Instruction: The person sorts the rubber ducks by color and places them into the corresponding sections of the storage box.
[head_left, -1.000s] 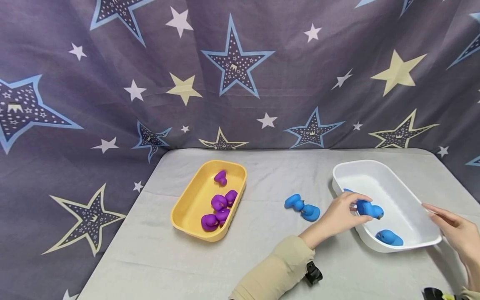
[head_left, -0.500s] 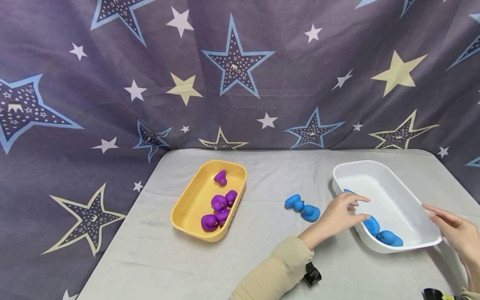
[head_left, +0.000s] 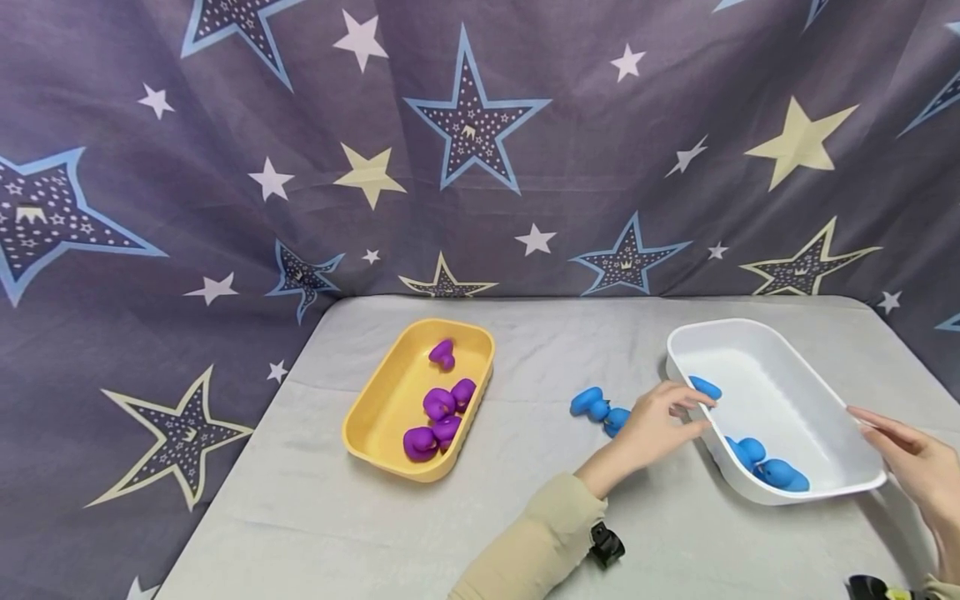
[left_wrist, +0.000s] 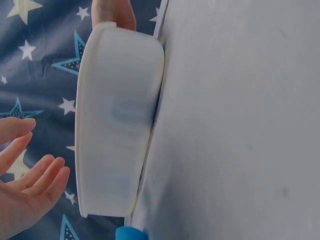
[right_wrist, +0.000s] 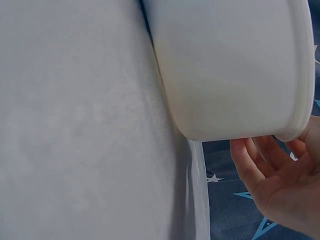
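My left hand (head_left: 656, 429) hovers over the left rim of the white tray (head_left: 780, 392), thumb and fingers spread apart with nothing between them. The left wrist view shows the same left hand (left_wrist: 32, 190) beside the tray's side. At the opposite rim, my right hand (head_left: 915, 467) holds the tray, its fingers against the outer wall (right_wrist: 235, 75) under the rim. Inside lie blue rubber ducks: one (head_left: 705, 387) by the left wall, and others (head_left: 782, 474) bunched at the near end. Two more blue ducks (head_left: 587, 401) are on the table left of my left hand, one partly hidden by it.
A yellow tray (head_left: 375, 408) holding several purple rubber ducks (head_left: 438, 404) stands on the left part of the table. Pale cloth (head_left: 315, 525) covers the table. A starred dark curtain (head_left: 517, 225) hangs behind and at the left side.
My left hand has let go of a blue duck, which now lies in the white tray. That hand has opened and drawn back leftward to the rim. The right hand stays in place.
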